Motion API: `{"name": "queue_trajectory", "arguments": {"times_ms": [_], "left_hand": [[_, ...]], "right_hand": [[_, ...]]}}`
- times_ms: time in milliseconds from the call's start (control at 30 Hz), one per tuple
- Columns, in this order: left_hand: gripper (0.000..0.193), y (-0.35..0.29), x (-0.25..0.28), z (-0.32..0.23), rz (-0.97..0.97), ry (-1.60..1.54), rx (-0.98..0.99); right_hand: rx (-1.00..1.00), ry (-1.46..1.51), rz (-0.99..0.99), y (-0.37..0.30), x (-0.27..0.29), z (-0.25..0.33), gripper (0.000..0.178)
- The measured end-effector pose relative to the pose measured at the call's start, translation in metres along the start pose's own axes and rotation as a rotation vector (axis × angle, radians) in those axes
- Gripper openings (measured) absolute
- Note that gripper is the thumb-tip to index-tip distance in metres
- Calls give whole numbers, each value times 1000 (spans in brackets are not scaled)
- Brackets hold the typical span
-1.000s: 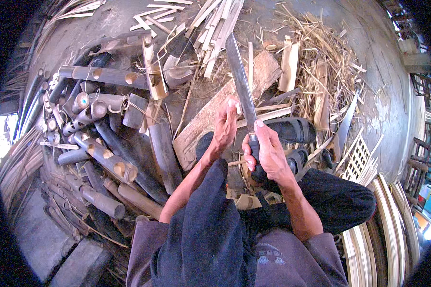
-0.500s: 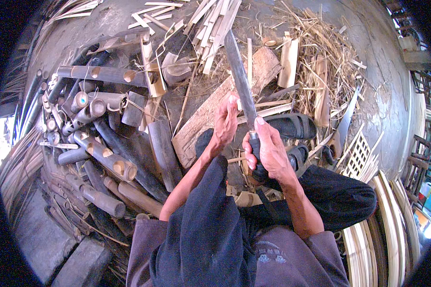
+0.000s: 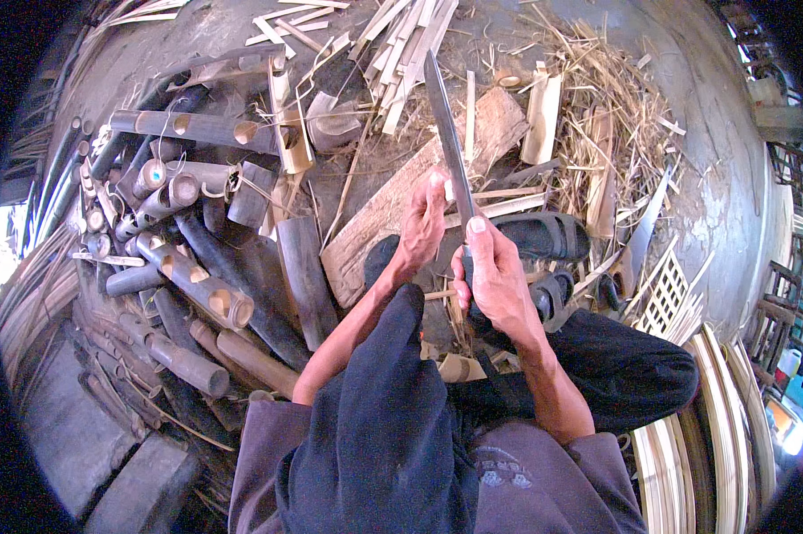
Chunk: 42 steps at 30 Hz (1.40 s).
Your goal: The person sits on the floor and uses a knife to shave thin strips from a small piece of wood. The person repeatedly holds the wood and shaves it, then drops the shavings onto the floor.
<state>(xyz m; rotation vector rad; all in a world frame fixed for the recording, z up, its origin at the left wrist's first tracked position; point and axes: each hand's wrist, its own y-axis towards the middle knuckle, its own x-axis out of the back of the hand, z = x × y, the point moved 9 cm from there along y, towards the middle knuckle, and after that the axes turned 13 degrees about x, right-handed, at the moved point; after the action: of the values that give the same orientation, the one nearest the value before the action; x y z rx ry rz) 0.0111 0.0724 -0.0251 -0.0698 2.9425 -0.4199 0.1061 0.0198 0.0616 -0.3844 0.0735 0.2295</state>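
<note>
Steel knife (image 3: 452, 133): I saw it slanting up and away over the wooden board (image 3: 375, 222), its tip near the pale strips (image 3: 408, 53)
Right hand (image 3: 499, 280): clenched around the knife's dark handle (image 3: 480, 320), thumb up near the metal
Left hand (image 3: 422, 222): pinched a small pale piece (image 3: 449, 190) beside the knife; I couldn't tell what it was
Bamboo tubes (image 3: 183, 274): heaped at the left
Shavings (image 3: 579, 98): scattered in a pile beyond the board, to the right

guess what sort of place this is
Likely a bamboo workshop: dark round bamboo tubes, a tan heap of thin shavings and a long grey metal blade in the right hand.
</note>
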Motion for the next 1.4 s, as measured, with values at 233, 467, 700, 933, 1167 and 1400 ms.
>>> {"name": "queue_trajectory", "arguments": {"times_ms": [233,467,700,933,1167,1400], "left_hand": [[42,2,4,4,-23,-46,-2],[36,-4,0,-15,-84,101,-64],[36,-8,3,-12,-161,100,-106],[33,-2,6,9,-178,244,2],[32,-3,-2,-30,-102,27,-44],[58,-10,60,14,-455,-92,-132]], "right_hand": [[5,-73,-2,1,-5,-1,55],[67,-139,-8,-2,0,9,51],[80,-113,23,3,1,0,53],[108,-163,-38,2,7,-5,50],[163,-195,-45,-2,1,15,48],[154,-170,5,1,-9,9,47]]}}
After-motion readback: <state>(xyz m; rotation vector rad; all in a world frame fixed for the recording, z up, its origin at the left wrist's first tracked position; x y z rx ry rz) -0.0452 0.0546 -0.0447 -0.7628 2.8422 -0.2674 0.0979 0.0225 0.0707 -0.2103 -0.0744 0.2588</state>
